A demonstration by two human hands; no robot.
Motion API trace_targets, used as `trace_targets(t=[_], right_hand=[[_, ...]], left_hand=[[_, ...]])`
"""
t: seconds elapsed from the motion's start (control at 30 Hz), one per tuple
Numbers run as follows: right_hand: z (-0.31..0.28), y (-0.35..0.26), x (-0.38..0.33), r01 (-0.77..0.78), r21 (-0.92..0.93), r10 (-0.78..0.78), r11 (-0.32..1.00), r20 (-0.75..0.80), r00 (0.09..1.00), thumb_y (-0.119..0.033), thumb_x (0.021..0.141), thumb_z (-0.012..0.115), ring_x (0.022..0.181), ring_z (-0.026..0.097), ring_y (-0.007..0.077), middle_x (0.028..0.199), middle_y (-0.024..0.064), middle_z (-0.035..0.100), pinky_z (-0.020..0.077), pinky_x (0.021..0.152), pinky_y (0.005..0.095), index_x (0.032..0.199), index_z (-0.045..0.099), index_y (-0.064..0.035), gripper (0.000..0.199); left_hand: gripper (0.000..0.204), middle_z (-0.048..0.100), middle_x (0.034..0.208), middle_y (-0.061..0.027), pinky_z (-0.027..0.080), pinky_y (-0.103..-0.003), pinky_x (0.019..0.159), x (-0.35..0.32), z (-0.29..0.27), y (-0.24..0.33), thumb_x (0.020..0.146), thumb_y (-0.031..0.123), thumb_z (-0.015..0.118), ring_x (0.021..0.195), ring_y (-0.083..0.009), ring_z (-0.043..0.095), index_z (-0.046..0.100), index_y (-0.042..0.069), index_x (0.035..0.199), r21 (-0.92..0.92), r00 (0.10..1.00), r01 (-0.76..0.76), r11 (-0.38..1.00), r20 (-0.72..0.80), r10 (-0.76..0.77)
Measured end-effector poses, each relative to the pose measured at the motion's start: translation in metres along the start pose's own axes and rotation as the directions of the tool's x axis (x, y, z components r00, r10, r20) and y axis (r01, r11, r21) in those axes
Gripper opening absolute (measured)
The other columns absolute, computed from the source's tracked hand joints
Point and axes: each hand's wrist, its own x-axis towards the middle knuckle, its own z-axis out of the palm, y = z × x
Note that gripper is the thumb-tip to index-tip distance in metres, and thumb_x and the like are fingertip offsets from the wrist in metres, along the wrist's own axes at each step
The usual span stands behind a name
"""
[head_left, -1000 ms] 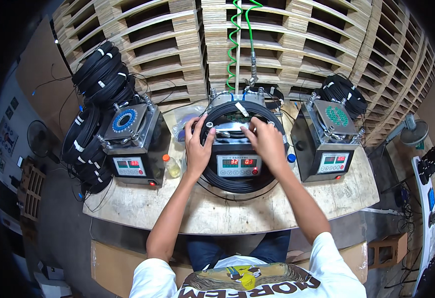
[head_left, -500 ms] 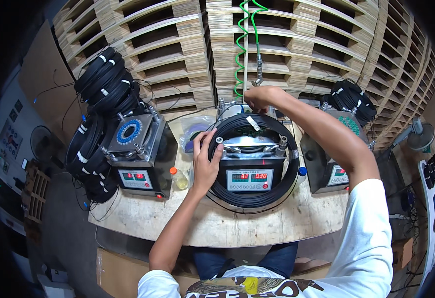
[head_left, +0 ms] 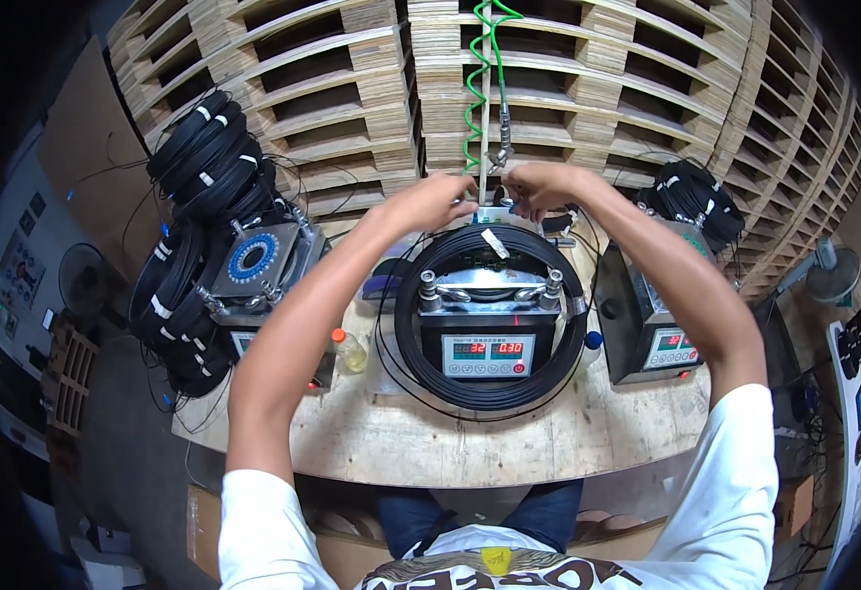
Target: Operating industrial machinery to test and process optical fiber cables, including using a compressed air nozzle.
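Observation:
A large coil of black cable (head_left: pixel 489 397) rings the middle machine (head_left: pixel 489 324), which has a metal top and a lit display panel. A white tag (head_left: pixel 495 244) is wrapped on the coil's far side. Just beyond that side, my left hand (head_left: pixel 436 202) has its fingers bent together; anything between them is too small to make out. Opposite it, a short gap to the right, my right hand (head_left: pixel 542 189) curls its fingers downward in a pinch, and what they grip is hidden. Below the hands lies a pale device (head_left: pixel 494 213), partly covered by them.
Similar machines stand left (head_left: pixel 253 261) and right (head_left: pixel 671 349) on the wooden table (head_left: pixel 430 452). Black cable coils (head_left: pixel 204 167) are piled at far left. A small orange-capped bottle (head_left: pixel 350 351) stands left of the middle coil. A green spiral air hose (head_left: pixel 474 98) hangs before wooden pallets (head_left: pixel 558 108).
My left hand has left the coil's left side and moved up beyond its far edge. My right hand has shifted slightly right. The coil sits a little further left around the machine.

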Motion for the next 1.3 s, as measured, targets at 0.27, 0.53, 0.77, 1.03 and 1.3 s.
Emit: trace_targets(t=[0.27,0.53,0.77,1.03,1.3], right_hand=[[0.027,0.013,-0.017,0.094,-0.09,-0.107,0.991,-0.142,0.984,-0.008,0.087,0.07,0.071,0.069,0.0199,0.075,0.011,0.067,0.052,0.06,0.0341,0.088,0.054,0.0011,0.018],[0.031,0.022,-0.017,0.099,-0.04,-0.104,0.994,-0.17,0.98,-0.009,0.088,0.07,0.071,0.069,0.0205,0.076,0.0122,0.067,0.0528,0.062,0.0352,0.086,0.055,0.001,0.019],[0.036,0.019,-0.022,0.13,0.039,-0.118,0.991,-0.237,0.964,-0.006,0.088,0.07,0.073,0.065,0.0182,0.079,0.0095,0.063,0.0522,0.063,0.0332,0.091,0.053,0.0018,0.019],[0.054,0.035,-0.029,0.193,0.242,-0.101,0.951,-0.348,0.932,-0.013,0.088,0.074,0.068,0.054,0.0091,0.072,0.0015,0.058,0.0429,0.059,0.0277,0.088,0.053,-0.003,0.023],[0.063,0.044,-0.04,0.26,0.36,-0.087,0.896,-0.432,0.898,-0.015,0.093,0.068,0.072,0.055,0.0075,0.081,-0.0015,0.062,0.0437,0.063,0.0231,0.099,0.062,-0.0043,0.014]], left_hand=[[0.022,0.069,0.088,-0.0221,0.054,-0.043,0.066,0.051,0.002,0.023,0.088,0.019,0.067,0.081,-0.0364,0.068,0.068,-0.003,0.095,0.327,0.855,-0.02,0.945,0.495,-0.153],[0.021,0.068,0.085,-0.0215,0.053,-0.045,0.064,0.048,-0.015,0.008,0.092,0.015,0.063,0.075,-0.0327,0.069,0.061,-0.006,0.097,0.03,0.901,-0.079,0.996,0.429,0.059],[0.036,0.063,0.076,-0.0012,0.049,-0.025,0.065,-0.028,0.01,-0.029,0.1,0.035,0.057,0.072,-0.0087,0.06,0.066,0.001,0.109,-0.571,0.978,0.207,0.794,0.151,-0.146],[0.038,0.058,0.076,0.0026,0.038,-0.021,0.069,-0.086,0.041,-0.003,0.094,0.036,0.065,0.07,-0.0052,0.046,0.067,0.0,0.105,-0.951,0.936,-0.21,0.228,-0.263,-0.233],[0.039,0.035,0.063,0.0074,0.029,-0.019,0.053,-0.112,0.022,0.038,0.096,0.036,0.062,0.057,-0.0034,0.031,0.062,-0.002,0.106,-0.942,0.913,-0.309,0.13,-0.332,-0.236]])
